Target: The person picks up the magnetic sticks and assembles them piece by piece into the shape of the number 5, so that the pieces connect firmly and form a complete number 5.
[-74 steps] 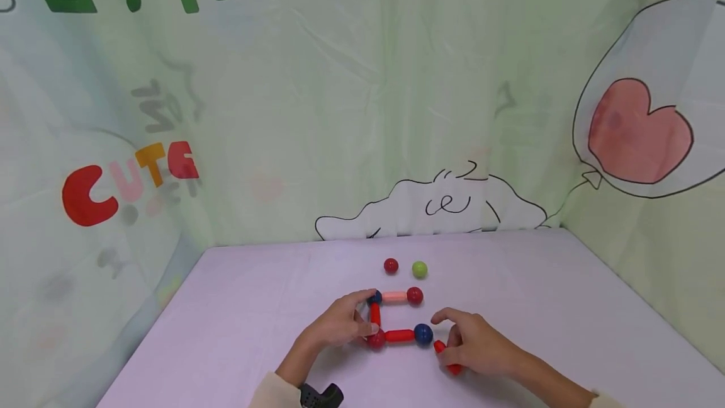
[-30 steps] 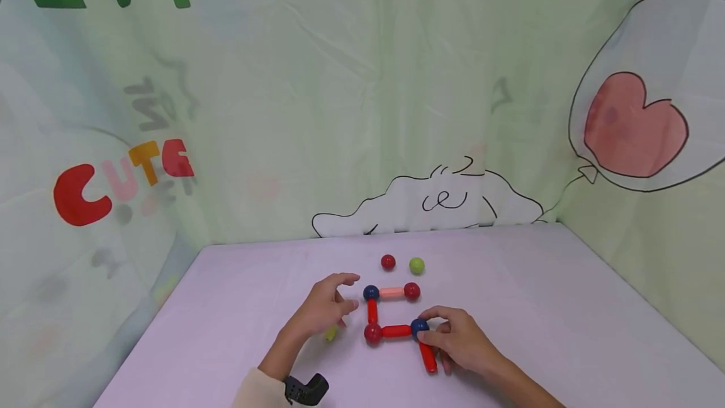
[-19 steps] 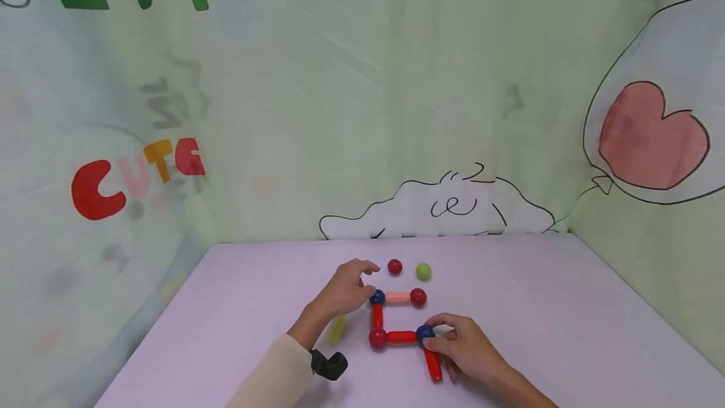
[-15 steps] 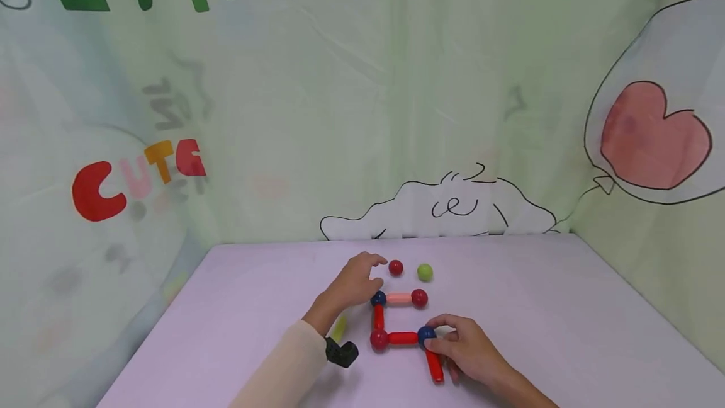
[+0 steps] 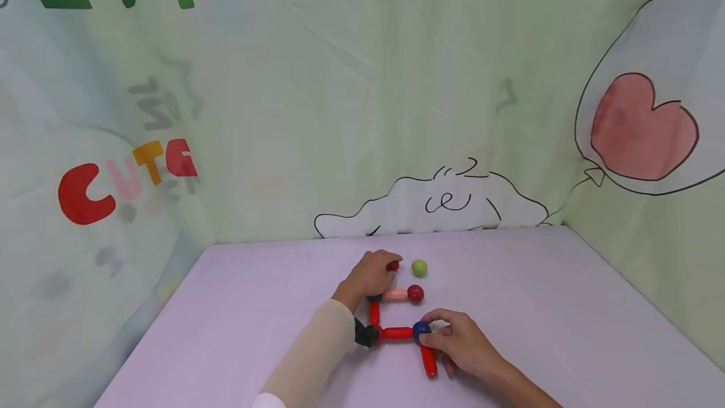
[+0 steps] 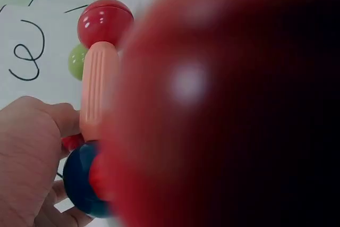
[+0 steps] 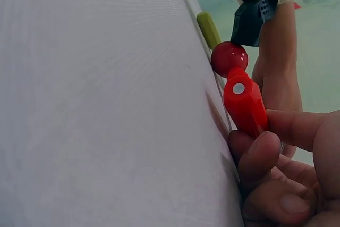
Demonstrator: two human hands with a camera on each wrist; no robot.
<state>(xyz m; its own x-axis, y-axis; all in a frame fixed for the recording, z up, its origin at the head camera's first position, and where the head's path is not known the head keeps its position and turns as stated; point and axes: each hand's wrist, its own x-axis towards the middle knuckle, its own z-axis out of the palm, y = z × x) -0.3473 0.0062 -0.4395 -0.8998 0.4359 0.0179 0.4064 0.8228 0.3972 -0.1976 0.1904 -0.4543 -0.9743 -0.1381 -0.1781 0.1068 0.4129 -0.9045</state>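
My left hand (image 5: 372,273) reaches over the far left corner of a ball-and-rod frame and grips a loose red ball (image 5: 393,266) behind it. Only a sliver of that ball shows in the left wrist view. My right hand (image 5: 463,344) pinches the blue ball (image 5: 421,331) at the near right corner. From that ball a red magnetic rod (image 5: 429,362) points toward me. The frame's other pieces are red rods, a pink rod (image 5: 395,294), a red end ball (image 5: 416,294), a second blue ball (image 6: 82,184) and a red corner ball (image 7: 229,59), mostly covered by the wrist camera in the head view.
A loose green ball (image 5: 420,267) lies right of the left hand. A yellow-green rod (image 7: 208,30) rests left of the frame, hidden by my left arm in the head view. The pale table (image 5: 510,282) backs onto a printed curtain (image 5: 283,112).
The left hand let go of the frame, left a yellow-green rod on the table, and moved back to the loose red ball. The right hand brought a red rod to the blue ball.
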